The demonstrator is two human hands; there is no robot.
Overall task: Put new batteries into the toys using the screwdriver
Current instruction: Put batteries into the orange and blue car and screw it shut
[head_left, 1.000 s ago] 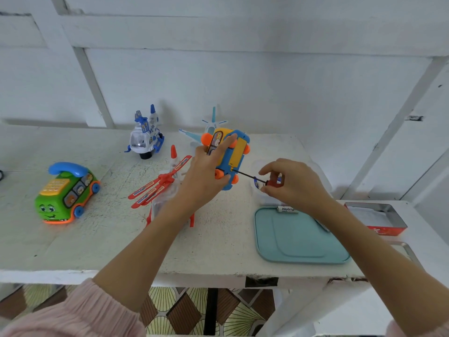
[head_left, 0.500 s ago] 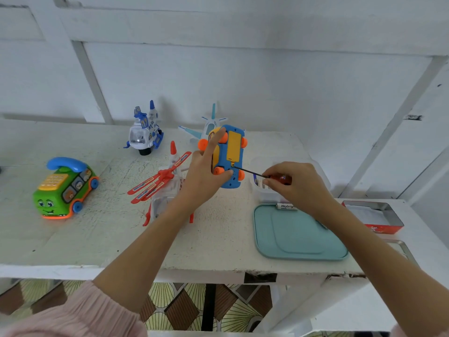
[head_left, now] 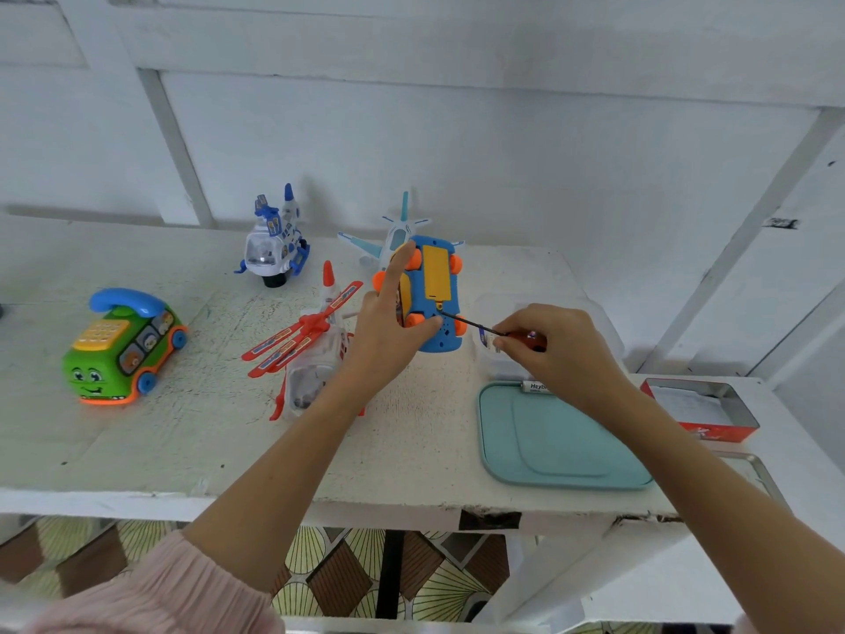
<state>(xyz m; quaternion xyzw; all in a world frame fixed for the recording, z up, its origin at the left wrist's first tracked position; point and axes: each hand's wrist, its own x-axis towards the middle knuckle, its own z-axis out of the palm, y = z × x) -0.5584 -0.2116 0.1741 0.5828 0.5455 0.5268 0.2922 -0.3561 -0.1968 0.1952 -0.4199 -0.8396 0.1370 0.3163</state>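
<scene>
Change: blue toy car is now turning its underside fully toward the camera, screwdriver tip meeting the screw.
Meaning: unscrewing is probably beginning.
Left hand: gripping the car above the table.
Right hand: pinching the red handle.
Car: yellow battery cover sitting closed, orange wheels.
Battery: lying on the teal tray edge.

Right hand covers most of the screwdriver handle; only a red bit shows. It also hides one end of the battery, label cut to "Heyb". Left hand hides pt of the blue toy car & the helicopter body. Screw itself too small to tell. Clear container blurry, contents unclear.
</scene>
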